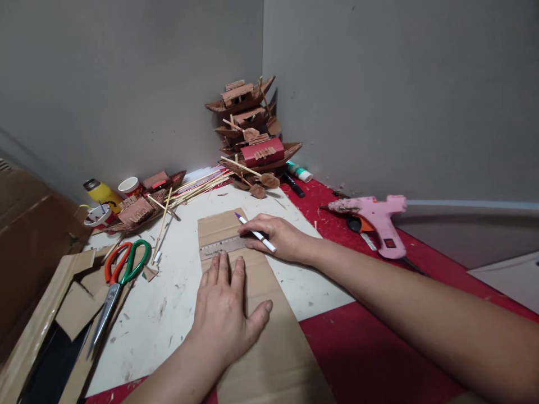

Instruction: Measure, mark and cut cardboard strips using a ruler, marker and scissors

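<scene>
My left hand (222,314) lies flat, fingers stretched, on a long strip of cardboard (278,342). Its fingertips press the lower edge of a clear ruler (223,246) that lies across the strip near its far end. My right hand (282,238) is closed around a white marker pen (261,238) with a purple tip pointing away to the left. The pen is tilted, and I cannot tell whether its tip touches the cardboard. The fingers of that hand also rest at the ruler's right end.
Scissors (113,297) with orange and green handles lie at left on cardboard scraps (78,308). A pink glue gun (389,227) sits at right. Several cardboard model boats (261,154) are stacked in the corner, by thin sticks (202,189), a paper cup (130,186) and a yellow bottle (103,194).
</scene>
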Motion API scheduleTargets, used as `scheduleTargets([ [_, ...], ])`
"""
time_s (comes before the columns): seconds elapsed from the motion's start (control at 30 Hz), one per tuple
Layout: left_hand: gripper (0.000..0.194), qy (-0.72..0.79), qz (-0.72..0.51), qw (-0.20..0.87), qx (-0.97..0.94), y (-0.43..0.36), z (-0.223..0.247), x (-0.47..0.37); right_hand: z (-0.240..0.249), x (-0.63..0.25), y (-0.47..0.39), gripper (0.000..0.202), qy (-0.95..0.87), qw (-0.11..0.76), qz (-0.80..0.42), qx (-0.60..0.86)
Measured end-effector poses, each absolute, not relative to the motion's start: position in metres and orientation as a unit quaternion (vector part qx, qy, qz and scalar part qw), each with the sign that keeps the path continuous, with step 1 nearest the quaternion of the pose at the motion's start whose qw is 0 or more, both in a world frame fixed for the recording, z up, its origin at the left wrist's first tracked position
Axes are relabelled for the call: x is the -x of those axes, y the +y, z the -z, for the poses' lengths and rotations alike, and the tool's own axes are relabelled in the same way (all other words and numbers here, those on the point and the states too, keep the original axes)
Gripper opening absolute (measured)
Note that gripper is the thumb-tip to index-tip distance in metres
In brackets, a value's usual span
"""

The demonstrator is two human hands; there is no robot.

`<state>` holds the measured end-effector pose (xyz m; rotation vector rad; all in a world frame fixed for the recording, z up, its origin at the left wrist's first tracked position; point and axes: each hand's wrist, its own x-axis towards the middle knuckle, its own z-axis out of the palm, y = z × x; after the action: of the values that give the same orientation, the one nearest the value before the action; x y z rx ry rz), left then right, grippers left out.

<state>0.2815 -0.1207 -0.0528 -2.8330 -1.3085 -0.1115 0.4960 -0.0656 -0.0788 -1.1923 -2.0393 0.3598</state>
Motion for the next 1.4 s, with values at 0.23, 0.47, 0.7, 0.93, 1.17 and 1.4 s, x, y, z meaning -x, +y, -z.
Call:
scheduleTargets([
  [0.23,0.086,-0.418,0.057,-0.018,0.906,-0.111,0.054,-0.277,0.079,-0.495,-0.066,0.027,-0.795,0.365,-0.137,0.465],
  [0.47,0.089,-0.427,0.034,-0.014,0.904,-0.111,0.058,-0.276,0.079,-0.496,-0.066,0.027,-0.793,0.367,-0.145,0.465],
  [0.7,0.091,-0.422,0.022,0.002,0.906,-0.109,0.059,-0.277,0.079,-0.496,-0.066,0.028,-0.795,0.37,-0.135,0.461],
  [0.93,0.095,-0.428,0.018,0.006,0.903,-0.108,0.058,-0.277,0.079,-0.496,-0.067,0.027,-0.795,0.369,-0.14,0.46],
  [1.17,0.093,-0.42,0.034,0.023,0.906,-0.107,0.057,-0.277,0.073,-0.499,-0.068,0.017,-0.702,0.494,-0.159,0.487],
  [1.4,0.091,-0.413,0.044,0.031,0.909,-0.105,0.058,-0.277,0.068,-0.501,-0.067,0.021,-0.614,0.533,-0.141,0.565],
])
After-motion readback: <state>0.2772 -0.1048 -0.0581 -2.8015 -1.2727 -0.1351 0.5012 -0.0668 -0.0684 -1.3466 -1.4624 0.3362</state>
